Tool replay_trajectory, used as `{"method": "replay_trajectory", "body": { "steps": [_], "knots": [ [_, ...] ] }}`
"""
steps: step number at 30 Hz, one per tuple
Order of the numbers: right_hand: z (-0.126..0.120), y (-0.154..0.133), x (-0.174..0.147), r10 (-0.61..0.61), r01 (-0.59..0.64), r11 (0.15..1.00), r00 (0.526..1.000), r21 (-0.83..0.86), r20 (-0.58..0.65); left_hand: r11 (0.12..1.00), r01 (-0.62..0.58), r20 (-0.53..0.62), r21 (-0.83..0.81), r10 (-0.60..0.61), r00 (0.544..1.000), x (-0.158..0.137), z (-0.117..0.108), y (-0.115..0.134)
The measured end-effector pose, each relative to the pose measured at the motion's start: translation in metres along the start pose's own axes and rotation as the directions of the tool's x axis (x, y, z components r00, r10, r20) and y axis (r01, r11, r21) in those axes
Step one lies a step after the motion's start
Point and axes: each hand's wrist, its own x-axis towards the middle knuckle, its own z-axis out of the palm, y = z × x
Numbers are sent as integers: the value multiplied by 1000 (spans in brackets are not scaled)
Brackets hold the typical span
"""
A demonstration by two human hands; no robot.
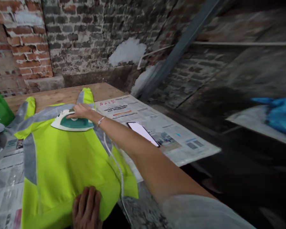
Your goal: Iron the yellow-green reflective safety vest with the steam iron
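Observation:
My right hand (82, 111) is closed round the handle of a white and green clothes iron (73, 124). The iron rests on the upper part of a fluorescent yellow and grey long-sleeved top (69, 159). A white cord (119, 168) runs from the iron's rear, under my forearm, down over the garment's right side. At the hem nearest me, my left hand (87, 205) lies on the fabric with its fingers stretched forward; its thumb is hidden. Both sleeves reach toward the far side of the table.
Newspaper sheets (190, 144) cover parts of the wooden table (105, 89). A phone (143, 133) with a lit screen lies on the paper beyond my forearm. At the left edge sits a green bag (1, 108). Blue plastic (281, 116) is off to the right. A brick wall (85, 38) stands behind.

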Motion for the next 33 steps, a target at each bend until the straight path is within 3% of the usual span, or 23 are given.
{"method": "replay_trajectory", "body": {
  "steps": [4, 7, 17, 22, 27, 33],
  "knots": [
    [-3, 17, 29, 27, -27, 999, 1000, 27, 14, 1000, 1, 2, -13, -1, 1000, -3, 2, 1],
    [-6, 16, 13, -1, -7, 997, 994, 73, 108, 1000, 3, 62, -13, -2, 998, -1, -3, 0],
    [-16, -30, -150, -211, 192, 976, 946, 99, 248, 984, -124, 160, 131, 103, 982, 5, -14, -12],
    [-13, -40, -190, -213, 206, 977, 943, 52, 255, 975, -144, 129, 167, 123, 984, 3, -12, -11],
    [-1, -39, -161, -171, 175, 984, 971, -12, 169, 976, -122, 60, 178, 112, 992, 6, -11, -3],
    [10, -22, -59, -54, 57, 997, 997, -50, 58, 981, -98, 81, 167, 85, 993, 2, -9, 1]
  ]
}}
